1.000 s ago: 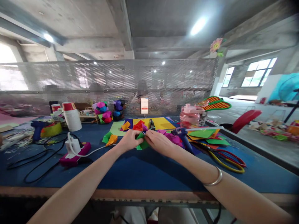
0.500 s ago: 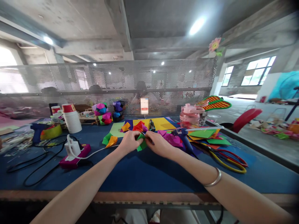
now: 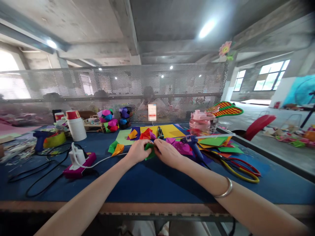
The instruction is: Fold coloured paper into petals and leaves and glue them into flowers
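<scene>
A small piece of folded green paper (image 3: 149, 151) is pinched between my two hands above the blue table mat (image 3: 137, 186). My left hand (image 3: 138, 150) grips its left side, and my right hand (image 3: 165, 152) has its right side, fingers bent around it. The fingers hide much of the paper. Just beyond them lie folded red and orange paper pieces (image 3: 147, 133) and a black stapler-like tool (image 3: 160, 132). Left of my left hand rests a green and orange folded piece (image 3: 116, 148). Magenta folded paper (image 3: 180, 147) sits right of my right hand.
At left stand a purple power strip (image 3: 80, 166) with cables and a stack of paper cups (image 3: 75, 126). On the right are a blue glue gun (image 3: 195, 147), scissors (image 3: 242, 170), coloured sheets (image 3: 214, 141) and a pink jug (image 3: 199, 123). Faceted paper balls (image 3: 112, 125) stand farther back.
Both hands have drawn slightly closer around the green paper, and less of it shows now. The objects on the table have stayed put.
</scene>
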The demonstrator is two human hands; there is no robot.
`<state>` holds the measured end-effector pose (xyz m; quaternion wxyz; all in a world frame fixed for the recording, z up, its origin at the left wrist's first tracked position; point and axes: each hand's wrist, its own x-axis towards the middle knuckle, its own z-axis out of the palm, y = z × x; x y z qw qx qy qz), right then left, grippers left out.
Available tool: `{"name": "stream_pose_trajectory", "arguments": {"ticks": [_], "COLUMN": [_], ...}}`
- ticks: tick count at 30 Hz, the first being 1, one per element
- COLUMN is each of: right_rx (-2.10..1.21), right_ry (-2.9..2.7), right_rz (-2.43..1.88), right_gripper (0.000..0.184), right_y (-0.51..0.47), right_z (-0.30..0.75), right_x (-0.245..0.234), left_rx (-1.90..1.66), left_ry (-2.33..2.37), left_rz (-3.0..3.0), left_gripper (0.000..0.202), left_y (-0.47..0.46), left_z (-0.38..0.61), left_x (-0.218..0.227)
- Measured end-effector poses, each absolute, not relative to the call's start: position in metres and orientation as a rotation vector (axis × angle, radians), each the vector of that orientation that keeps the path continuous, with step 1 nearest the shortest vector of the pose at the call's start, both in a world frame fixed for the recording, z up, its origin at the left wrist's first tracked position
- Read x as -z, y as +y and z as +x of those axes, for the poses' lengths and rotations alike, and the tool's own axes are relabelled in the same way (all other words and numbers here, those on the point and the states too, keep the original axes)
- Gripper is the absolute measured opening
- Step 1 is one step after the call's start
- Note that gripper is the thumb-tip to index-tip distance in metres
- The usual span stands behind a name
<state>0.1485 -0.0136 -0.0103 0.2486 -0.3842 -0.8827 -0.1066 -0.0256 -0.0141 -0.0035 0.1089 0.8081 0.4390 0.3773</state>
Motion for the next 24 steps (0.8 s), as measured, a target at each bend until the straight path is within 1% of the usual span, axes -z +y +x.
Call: {"name": "stream_pose_trajectory", "arguments": {"ticks": [3, 8, 13, 19, 24], "right_rx": [0.297, 0.366, 0.397, 0.410, 0.412], "right_ry": [-2.412, -2.447, -2.439, -2.399, -2.397], "right_rz": [-1.051, -1.049, -1.039, -1.013, -1.008], "right_gripper": [0.007, 0.007, 0.008, 0.009, 0.008], "right_y": [-0.0129, -0.0143, -0.0145, -0.0155, -0.0160], "right_z": [0.1496, 0.1489, 0.1488, 0.1491, 0.1493], "right_x": [0.0098, 0.0088, 0.0086, 0.0085, 0.0087], "left_rx": [-1.166, -1.179, -1.166, -1.159, -1.142], "left_ry": [1.292, 1.322, 1.313, 1.278, 1.276], "left_rz": [2.438, 2.426, 2.464, 2.468, 2.485], "left_gripper": [0.031, 0.026, 0.028, 0.022, 0.027], "left_y": [-0.0162, -0.0170, -0.0171, -0.0173, -0.0168], "left_z": [-0.0256, -0.0273, -0.0278, -0.0282, -0.0280], "left_x": [0.0029, 0.0020, 0.0002, -0.0010, 0.0002]}}
